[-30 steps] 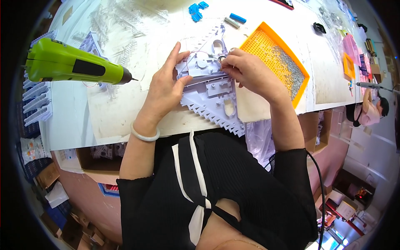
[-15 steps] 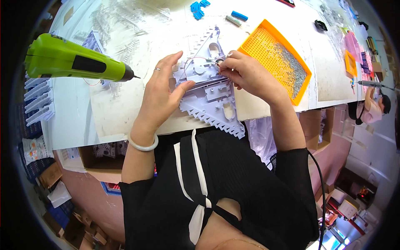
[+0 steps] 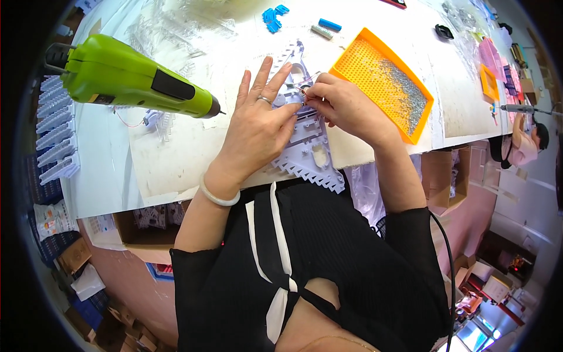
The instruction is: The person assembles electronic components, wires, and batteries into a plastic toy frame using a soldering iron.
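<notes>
A pale lilac plastic housing [image 3: 302, 149] with saw-toothed edges lies on the table in front of me. My right hand [image 3: 346, 108] pinches a small wired part [image 3: 304, 91] over its upper half; the fingers partly hide that part. From the left, my left hand [image 3: 261, 120] reaches across the housing, several fingers spread upward. Its index finger extends to the small part, with the thumb just below. A green electric screwdriver [image 3: 138, 79] hangs at the left, its dark tip pointing right, touched by neither hand.
An orange perforated tray [image 3: 378, 76] of small screws stands at the right. Blue pieces [image 3: 273, 19] and two small cylinders [image 3: 326, 27] lie at the back. Clear plastic parts [image 3: 176, 29] cover the back left; lilac parts [image 3: 57, 129] are stacked at the left edge. Another person [image 3: 525, 144] sits far right.
My left hand has moved right, from the housing's left side to across it, its index finger now at the small part. The screwdriver has swung right and tilted. My right hand keeps its pinch.
</notes>
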`<state>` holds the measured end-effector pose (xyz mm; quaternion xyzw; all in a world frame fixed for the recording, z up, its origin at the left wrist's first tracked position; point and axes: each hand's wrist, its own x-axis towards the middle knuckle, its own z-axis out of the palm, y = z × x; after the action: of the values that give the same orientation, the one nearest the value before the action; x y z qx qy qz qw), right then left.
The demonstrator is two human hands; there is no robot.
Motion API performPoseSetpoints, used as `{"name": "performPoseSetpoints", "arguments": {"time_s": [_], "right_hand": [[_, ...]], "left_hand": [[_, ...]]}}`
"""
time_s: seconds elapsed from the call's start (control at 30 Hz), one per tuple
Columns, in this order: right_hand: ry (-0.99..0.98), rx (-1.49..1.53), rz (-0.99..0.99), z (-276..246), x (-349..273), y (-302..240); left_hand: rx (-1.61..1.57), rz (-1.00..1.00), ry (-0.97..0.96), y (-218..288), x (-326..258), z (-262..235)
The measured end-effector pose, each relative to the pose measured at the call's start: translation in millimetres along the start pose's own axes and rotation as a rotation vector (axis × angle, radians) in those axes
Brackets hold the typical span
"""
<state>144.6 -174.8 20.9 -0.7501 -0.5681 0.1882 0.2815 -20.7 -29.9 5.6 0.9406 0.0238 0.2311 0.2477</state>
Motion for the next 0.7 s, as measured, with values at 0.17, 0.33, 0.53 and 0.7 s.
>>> {"name": "performPoseSetpoints", "arguments": {"time_s": [0.17, 0.33, 0.53, 0.7], "right_hand": [[0.044, -0.001, 0.052, 1.5, -4.1, -0.8], [0.076, -0.028, 0.03, 4.8, -4.4, -0.8], [0.027, 0.182, 0.146, 1.2, -7.6, 1.5], [0.081, 0.429, 0.281, -14.0, -9.6, 12.4]], "left_hand": [[0.037, 0.018, 0.003, -0.9, 2.8, 8.5], [0.016, -0.007, 0.002, -3.2, 3.8, 12.2], [-0.009, -0.063, -0.01, -0.4, 8.4, 18.2], [0.012, -0.093, 0.011, 0.5, 8.4, 21.6]]}}
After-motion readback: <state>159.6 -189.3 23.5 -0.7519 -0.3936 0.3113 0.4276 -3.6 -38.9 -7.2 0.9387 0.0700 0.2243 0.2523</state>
